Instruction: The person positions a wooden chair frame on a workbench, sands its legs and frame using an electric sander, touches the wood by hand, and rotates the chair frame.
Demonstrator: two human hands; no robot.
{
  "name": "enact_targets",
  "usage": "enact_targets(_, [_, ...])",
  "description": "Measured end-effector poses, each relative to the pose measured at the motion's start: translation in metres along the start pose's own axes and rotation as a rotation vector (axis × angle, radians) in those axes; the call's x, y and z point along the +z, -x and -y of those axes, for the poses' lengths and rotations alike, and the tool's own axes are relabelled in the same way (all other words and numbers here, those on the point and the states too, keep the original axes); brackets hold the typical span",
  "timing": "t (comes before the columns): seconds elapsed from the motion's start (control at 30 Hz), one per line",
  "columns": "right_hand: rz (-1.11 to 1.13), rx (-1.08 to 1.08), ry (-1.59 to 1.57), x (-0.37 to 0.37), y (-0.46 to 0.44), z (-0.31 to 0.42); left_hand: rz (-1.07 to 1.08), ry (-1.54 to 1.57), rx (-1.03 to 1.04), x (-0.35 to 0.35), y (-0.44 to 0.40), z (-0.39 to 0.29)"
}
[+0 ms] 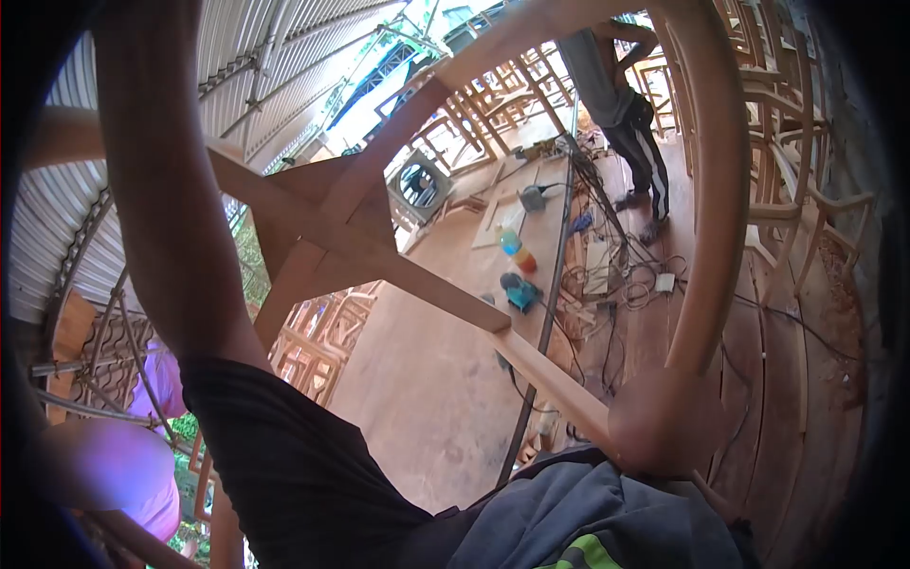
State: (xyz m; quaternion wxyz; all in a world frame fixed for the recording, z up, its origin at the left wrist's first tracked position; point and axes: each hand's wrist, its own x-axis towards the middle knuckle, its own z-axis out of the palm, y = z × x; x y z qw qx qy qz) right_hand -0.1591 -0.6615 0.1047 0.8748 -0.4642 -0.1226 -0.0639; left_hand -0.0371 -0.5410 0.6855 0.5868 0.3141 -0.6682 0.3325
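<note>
Close in front of me is an unfinished wooden furniture frame [332, 223], with a cross-shaped middle panel and straight bars. One bar [455, 294] slopes down to the right towards a curved rail [720, 190]. A blurred patch covers the place where they meet, so I cannot tell whether a hand is there. Along the left a bare arm [185, 209] in a black sleeve [294, 446] rises past the frame and leaves at the top edge. Neither of my hands shows clearly. Grey cloth [588, 517] with a green stripe fills the bottom.
A person [630, 123] stands on the boards at the back. Power tools [519, 292], bottles [512, 245] and tangled cables [654, 275] lie on the floor. A fan [420, 185] stands behind. Wooden chair frames [782, 161] are stacked on the right. Someone in pink [161, 507] is at left.
</note>
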Motion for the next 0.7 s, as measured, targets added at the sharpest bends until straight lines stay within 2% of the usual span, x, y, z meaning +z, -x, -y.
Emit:
enact_targets(0.03, [-0.006,0.054,0.008,0.001,-0.01,-0.003,-0.002,0.022,-0.006,-0.009,0.003,0.014])
enact_targets(0.1, [0.038,-0.008,0.092,-0.001,-0.036,-0.016,0.003,0.064,-0.021,-0.024,0.008,0.042])
enact_targets(0.17, [-0.029,-0.153,-0.03,0.002,-0.06,-0.027,0.006,0.108,-0.04,-0.04,0.016,0.072])
enact_targets(0.4, [-0.296,-0.17,0.027,-0.008,-0.123,-0.023,-0.001,0.287,-0.1,-0.078,0.041,0.175])
enact_targets(0.57, [-0.311,-0.219,0.17,-0.05,-0.172,-0.037,0.022,0.42,-0.136,-0.095,0.053,0.245])
enact_targets(0.7, [-0.339,-0.224,0.145,-0.087,-0.219,-0.036,0.043,0.511,-0.194,-0.104,0.062,0.304])
